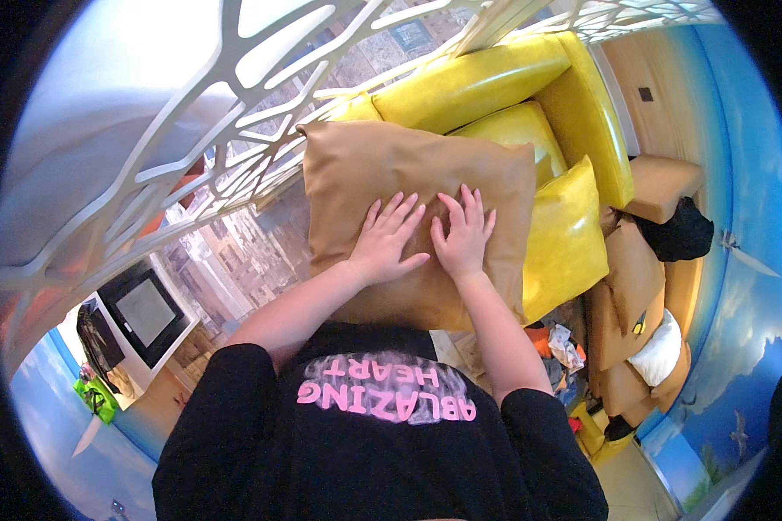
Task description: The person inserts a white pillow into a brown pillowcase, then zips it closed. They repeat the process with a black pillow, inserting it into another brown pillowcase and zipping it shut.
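Observation:
A large tan leather-look cushion [365, 163] lies in front of me, its near edge close to my black T-shirt. Both of my hands rest flat on its upper face. My left hand [391, 241] has its fingers spread and the thumb pointing toward the other hand. Just to the right, my right hand [463, 234] lies palm down with fingers apart and slightly bent. Beyond and partly under the cushion is a yellow armchair [476, 84]. A yellow cushion [564, 241] sits at the right, partly covered by the tan one.
A white lattice partition [234, 111] runs along the upper left. To the right stands a tan sofa [681, 286] with tan cushions, a white cushion [657, 348] and a black cloth item [681, 231]. Crumpled clothes [560, 348] lie near my right forearm. A black-and-white table [146, 312] is at the left.

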A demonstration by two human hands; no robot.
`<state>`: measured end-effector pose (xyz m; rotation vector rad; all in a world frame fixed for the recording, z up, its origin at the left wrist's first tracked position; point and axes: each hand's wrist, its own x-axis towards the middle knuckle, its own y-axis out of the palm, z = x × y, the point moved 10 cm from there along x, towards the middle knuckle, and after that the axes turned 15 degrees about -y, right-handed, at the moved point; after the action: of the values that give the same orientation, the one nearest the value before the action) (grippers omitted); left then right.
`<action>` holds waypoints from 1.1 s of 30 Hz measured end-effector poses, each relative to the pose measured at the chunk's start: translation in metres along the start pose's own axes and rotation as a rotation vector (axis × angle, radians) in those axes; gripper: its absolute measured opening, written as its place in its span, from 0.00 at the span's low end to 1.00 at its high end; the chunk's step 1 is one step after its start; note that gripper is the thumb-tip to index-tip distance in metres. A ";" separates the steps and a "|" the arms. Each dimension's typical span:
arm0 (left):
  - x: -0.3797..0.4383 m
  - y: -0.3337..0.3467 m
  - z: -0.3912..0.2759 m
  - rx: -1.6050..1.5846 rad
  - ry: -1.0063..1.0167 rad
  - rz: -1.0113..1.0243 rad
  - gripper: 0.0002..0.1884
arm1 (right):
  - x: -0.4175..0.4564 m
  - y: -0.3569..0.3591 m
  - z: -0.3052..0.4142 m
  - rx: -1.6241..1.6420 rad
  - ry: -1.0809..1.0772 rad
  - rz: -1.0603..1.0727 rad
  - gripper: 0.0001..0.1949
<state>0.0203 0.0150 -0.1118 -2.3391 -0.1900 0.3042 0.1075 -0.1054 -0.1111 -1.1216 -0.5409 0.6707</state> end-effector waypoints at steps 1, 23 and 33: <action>0.001 -0.007 0.000 -0.092 -0.014 0.030 0.40 | 0.007 -0.015 0.005 -0.032 -0.002 -0.052 0.29; 0.066 0.024 0.068 0.426 -0.188 -0.388 0.38 | 0.074 0.066 -0.017 -0.100 -0.108 0.010 0.37; 0.084 0.035 0.067 0.468 -0.207 -0.394 0.40 | 0.092 0.075 -0.039 -0.018 -0.125 -0.045 0.39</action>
<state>0.0846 0.0542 -0.1965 -1.7598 -0.6040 0.3494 0.1812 -0.0423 -0.1894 -1.0865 -0.6784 0.7015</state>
